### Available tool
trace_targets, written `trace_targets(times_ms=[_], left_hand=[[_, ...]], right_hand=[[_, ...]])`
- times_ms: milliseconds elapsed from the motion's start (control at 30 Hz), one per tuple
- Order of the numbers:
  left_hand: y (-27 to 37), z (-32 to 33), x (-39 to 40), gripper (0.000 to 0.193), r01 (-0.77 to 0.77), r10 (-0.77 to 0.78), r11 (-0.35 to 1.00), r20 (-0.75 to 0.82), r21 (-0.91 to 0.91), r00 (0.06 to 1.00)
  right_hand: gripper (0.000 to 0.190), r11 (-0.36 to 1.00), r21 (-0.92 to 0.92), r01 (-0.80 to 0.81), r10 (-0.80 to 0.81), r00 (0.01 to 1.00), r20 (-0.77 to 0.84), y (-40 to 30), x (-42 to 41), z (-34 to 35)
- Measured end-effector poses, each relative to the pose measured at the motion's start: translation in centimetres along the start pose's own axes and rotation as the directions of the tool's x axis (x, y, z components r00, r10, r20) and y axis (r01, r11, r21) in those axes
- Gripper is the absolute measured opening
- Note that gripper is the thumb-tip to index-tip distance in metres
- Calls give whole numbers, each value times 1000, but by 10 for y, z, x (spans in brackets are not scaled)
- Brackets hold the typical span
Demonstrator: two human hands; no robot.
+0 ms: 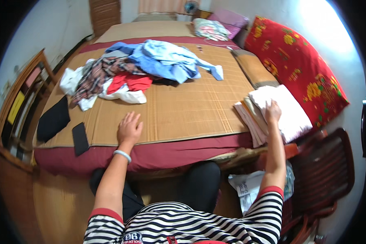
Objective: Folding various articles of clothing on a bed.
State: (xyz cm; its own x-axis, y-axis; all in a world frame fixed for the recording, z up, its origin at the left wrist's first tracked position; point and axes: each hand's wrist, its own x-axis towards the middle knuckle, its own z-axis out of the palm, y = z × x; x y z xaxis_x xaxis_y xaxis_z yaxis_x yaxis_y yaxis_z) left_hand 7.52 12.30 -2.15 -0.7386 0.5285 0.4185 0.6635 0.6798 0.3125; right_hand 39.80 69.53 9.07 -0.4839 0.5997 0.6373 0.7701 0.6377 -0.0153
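Note:
My left hand point(129, 129) lies palm down near the front edge of a tan woven sleeping mat point(186, 119), fingers extended and holding nothing. A pale bangle circles that wrist. On the right, my right hand point(273, 110) rests on top of a folded white cloth point(292, 113). Beneath and beside this cloth show a folded pinkish cloth point(251, 125) and a folded beige one point(257, 111). A heap of loose clothes lies farther back: a light blue garment point(164, 56), a plaid shirt point(100, 73) and a red garment point(129, 83).
A black folded garment point(54, 120) and a dark phone-shaped object point(80, 138) lie at the left. Along the right wall leans a red floral bedding piece point(296, 70), beside a brown pillow point(256, 68). A dark wooden chair point(326, 170) stands close to my right arm.

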Motion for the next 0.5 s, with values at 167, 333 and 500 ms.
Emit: trace_targets(times_ms=[167, 333, 500], left_hand=[[-9, 0, -7, 46, 25, -25, 1000, -35, -7, 999], [-5, 3, -5, 45, 0, -2, 999, -76, -34, 997], [-6, 4, -6, 43, -1, -4, 999, -118, -45, 993]], right_hand=[[67, 931, -291, -220, 299, 917, 263, 6, -31, -16], [63, 934, -190, -302, 356, 824, 441, 29, -29, -7], [47, 953, -159, -259, 302, 858, 415, -4, -5, -11]])
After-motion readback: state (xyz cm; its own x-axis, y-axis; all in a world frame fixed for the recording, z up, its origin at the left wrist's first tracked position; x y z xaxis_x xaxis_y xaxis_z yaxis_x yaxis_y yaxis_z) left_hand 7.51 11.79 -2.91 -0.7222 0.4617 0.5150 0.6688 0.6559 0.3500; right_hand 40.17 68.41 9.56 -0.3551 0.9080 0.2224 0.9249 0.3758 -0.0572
